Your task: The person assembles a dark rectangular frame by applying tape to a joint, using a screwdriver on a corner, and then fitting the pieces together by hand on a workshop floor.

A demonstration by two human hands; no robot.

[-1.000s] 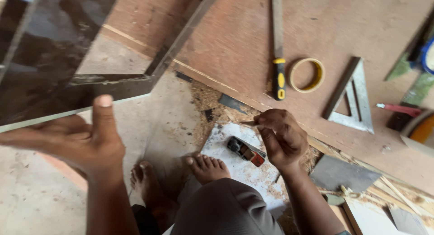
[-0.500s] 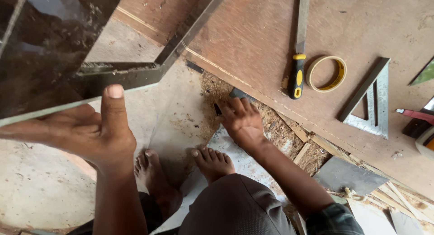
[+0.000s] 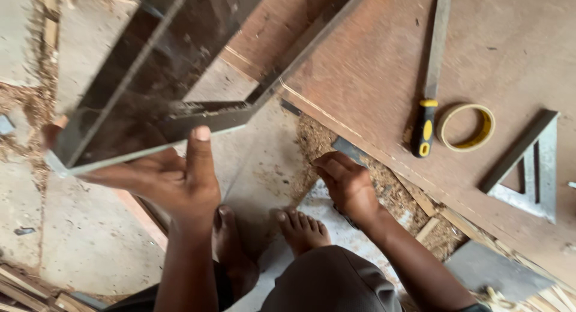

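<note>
Dark panel (image 3: pixel 150 78) at upper left, gripped by the left hand (image 3: pixel 174 180); right hand (image 3: pixel 348 186) curls fingers onto a small piece (image 3: pixel 348 149) in sawdust — likely picking; needs firm pinch.

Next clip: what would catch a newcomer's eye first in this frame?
Most striking is the dark glass-panelled frame filling the upper left, propped up from below by the left hand. Lower centre, the right hand reaches down into sawdust at the edge of the brown board. On that board, to the right, lie a yellow-handled tool, a tape roll and a metal square.
</note>
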